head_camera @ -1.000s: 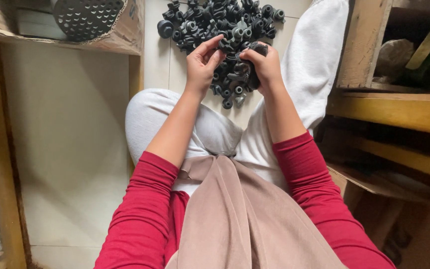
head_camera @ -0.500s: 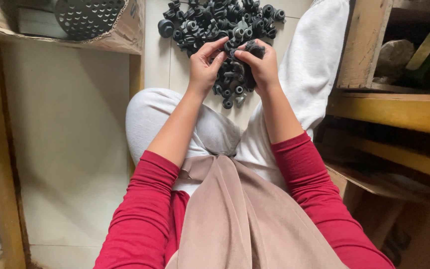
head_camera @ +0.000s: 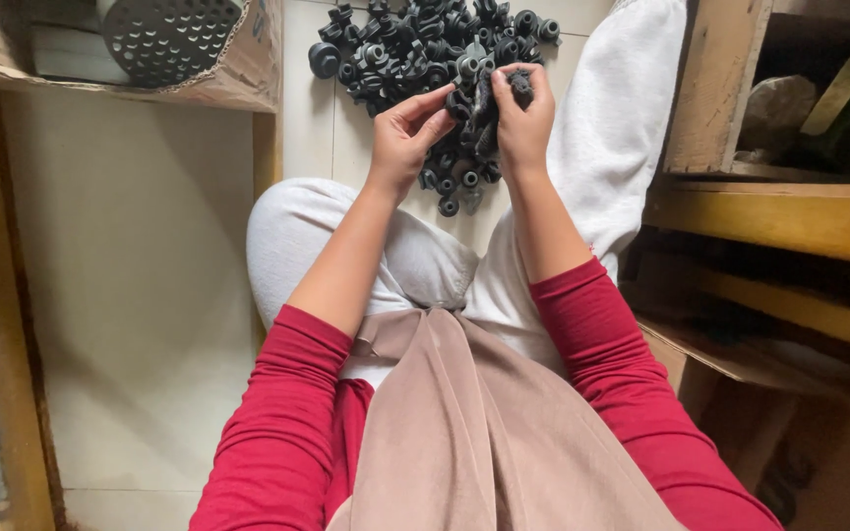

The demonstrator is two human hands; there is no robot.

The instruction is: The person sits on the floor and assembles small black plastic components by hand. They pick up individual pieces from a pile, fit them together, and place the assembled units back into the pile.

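A heap of small black rubber parts (head_camera: pixel 415 44) lies on the pale tiled floor between my legs. My right hand (head_camera: pixel 523 123) holds a strip of joined black rubber parts (head_camera: pixel 484 108) above the heap, fingertips pinched at its top end. My left hand (head_camera: pixel 405 138) is beside it, thumb and forefinger closed on the strip's left side. Both arms wear red sleeves. My white-trousered legs frame the heap.
A cardboard box (head_camera: pixel 238 79) with a perforated metal disc (head_camera: pixel 169 34) stands at the top left on a wooden frame. Wooden shelves (head_camera: pixel 779 211) with dark items run along the right. A beige cloth (head_camera: pixel 484 433) covers my lap.
Both hands have come closer together over the heap. The right hand has lifted the strip a little, and the left fingers have closed on it.
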